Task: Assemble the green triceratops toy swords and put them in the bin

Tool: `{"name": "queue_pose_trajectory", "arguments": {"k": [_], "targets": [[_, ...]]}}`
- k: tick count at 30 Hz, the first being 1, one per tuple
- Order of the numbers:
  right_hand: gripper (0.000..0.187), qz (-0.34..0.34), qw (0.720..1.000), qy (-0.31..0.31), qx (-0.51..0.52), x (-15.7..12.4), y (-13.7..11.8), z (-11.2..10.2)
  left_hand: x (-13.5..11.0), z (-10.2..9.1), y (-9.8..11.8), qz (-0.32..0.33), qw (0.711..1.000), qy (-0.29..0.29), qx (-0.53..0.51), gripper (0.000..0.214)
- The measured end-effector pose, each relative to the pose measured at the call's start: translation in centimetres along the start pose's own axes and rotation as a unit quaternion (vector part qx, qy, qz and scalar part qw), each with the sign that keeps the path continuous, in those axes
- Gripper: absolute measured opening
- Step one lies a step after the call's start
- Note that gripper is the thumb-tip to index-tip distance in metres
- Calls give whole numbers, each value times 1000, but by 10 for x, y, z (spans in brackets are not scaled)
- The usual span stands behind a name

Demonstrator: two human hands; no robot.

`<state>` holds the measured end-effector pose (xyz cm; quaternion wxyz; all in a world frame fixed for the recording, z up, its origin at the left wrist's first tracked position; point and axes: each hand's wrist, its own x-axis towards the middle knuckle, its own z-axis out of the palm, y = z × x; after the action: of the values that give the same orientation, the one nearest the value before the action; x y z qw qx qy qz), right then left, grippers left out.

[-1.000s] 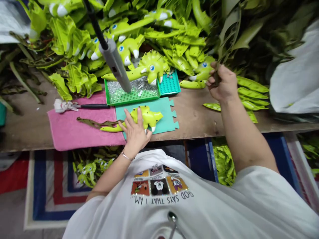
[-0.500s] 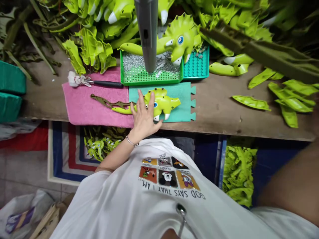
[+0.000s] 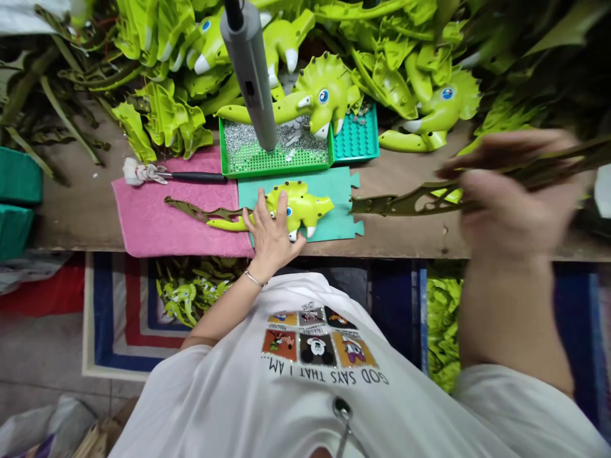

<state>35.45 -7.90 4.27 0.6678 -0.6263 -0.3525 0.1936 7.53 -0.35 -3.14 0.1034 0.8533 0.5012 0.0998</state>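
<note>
My left hand [image 3: 274, 235] rests with fingers spread on a lime-green plastic triceratops head piece [image 3: 312, 207], which lies on the teal foam mat [image 3: 334, 184]. Beside its long green tail part, an olive-brown plastic strip [image 3: 195, 210] stretches left over a pink cloth [image 3: 138, 219]. On the right, my right hand [image 3: 520, 197] is blurred and closed around a long olive-brown plastic part [image 3: 405, 202] with cut-outs. The near end of this part reaches the mat's right edge; its far end runs off to the right.
A green basket of screws [image 3: 267, 166] and a teal tray [image 3: 365, 149] stand behind the mat, another triceratops piece [image 3: 329, 95] lying across them. A grey powered screwdriver [image 3: 251, 76] hangs above. A black-handled tool [image 3: 198, 177] lies left. Heaps of green parts [image 3: 162, 114] line the back.
My right hand has come into view from the right, with the olive-brown part now lower and nearer the mat. My left hand stays on the triceratops piece. The view has shifted slightly.
</note>
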Motion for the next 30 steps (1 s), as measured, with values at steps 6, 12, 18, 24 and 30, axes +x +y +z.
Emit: {"name": "queue_pose_trajectory", "arguments": {"k": [6,12,18,24,30], "targets": [[50,196,976,-86,-50,-39,56,47,-3,11,-5,15,999,34,-13,83],[64,311,941,-79,104,-55,67,70,-12,20,-18,56,994,83,-37,85],[52,316,934,-112,125,-72,62,72,-13,17,-16,38,997,52,-30,76],[47,336,918,-135,161,-73,66,74,-7,3,-8,32,999,14,-33,67],[50,366,899,-139,197,-68,61,86,-5,-3,-9,37,999,16,-18,69]]}}
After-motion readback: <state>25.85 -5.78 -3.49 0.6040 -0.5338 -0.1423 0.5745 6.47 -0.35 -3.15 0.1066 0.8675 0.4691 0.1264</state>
